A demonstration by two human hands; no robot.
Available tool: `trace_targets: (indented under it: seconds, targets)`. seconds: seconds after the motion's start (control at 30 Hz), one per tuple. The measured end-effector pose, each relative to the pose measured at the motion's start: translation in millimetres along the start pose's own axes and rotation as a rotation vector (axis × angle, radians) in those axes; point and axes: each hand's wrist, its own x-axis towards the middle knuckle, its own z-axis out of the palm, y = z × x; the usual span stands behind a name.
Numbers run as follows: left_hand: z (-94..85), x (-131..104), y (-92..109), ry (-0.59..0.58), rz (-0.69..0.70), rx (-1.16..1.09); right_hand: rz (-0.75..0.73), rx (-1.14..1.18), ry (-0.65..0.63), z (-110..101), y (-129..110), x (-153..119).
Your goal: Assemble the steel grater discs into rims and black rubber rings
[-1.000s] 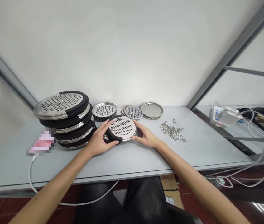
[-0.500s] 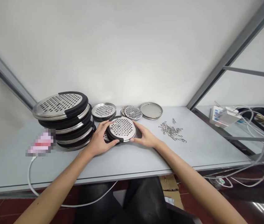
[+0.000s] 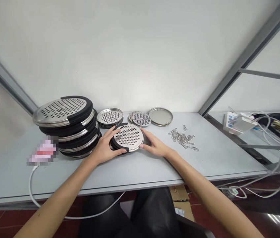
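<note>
Between my hands is a round, slotted, grater-like metal disc [image 3: 129, 136] with a black band along its left edge. My left hand [image 3: 105, 145] grips it at the black band, thumb at the front and fingers along the far side. My right hand [image 3: 154, 142] holds the bare metal rim on the right, thumb at the front. The disc lies low over the table, partly above another slotted disc, mostly hidden under it and my left hand. To the left rises a tall stack of similar black-edged discs [image 3: 64, 110].
Behind stand rimmed slotted discs [image 3: 110, 116], loose slotted plates [image 3: 141, 119] and a plain round tray [image 3: 161, 116]. Small metal clips [image 3: 182, 138] lie scattered at right. A blurred pink item with a white cable [image 3: 30, 185] is at left. A power strip [image 3: 236, 123] sits beyond the frame post.
The disc has turned slightly between my hands, its black band shifting up and around the left side. Both hands stay on it in nearly the same place.
</note>
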Motion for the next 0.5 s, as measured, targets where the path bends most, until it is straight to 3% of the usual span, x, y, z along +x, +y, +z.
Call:
trace_targets:
  seconds: [0.5]
  targets:
    - [1.5, 0.8, 2.2, 0.029, -0.006, -0.009, -0.008, -0.009, -0.024, 0.7, 3.1, 0.4]
